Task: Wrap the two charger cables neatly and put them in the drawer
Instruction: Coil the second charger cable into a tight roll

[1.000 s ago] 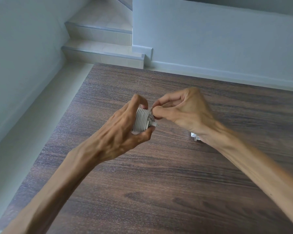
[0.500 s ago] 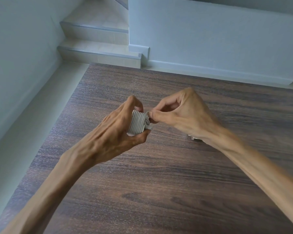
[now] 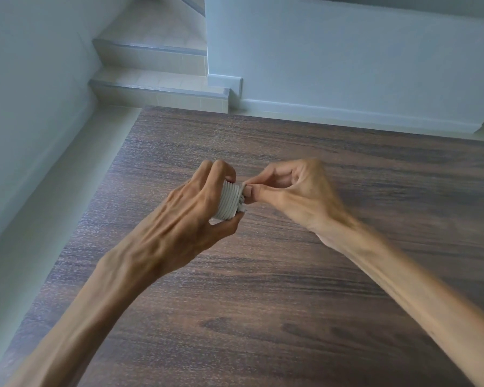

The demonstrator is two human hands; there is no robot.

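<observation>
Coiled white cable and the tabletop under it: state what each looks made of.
Coiled white cable: looks like matte plastic or rubber sheathing; smooth, dull, even turns with no weave visible. Tabletop: dark wood or wood-look laminate, matte; long grain streaks, little glare. Which one, the view cannot settle.

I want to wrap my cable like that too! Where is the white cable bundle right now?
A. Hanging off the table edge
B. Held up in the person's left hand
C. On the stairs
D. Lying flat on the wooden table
B: the coiled white cable sits between the fingers and thumb of the left hand, above the wooden table, while the right hand pinches its end.
</observation>
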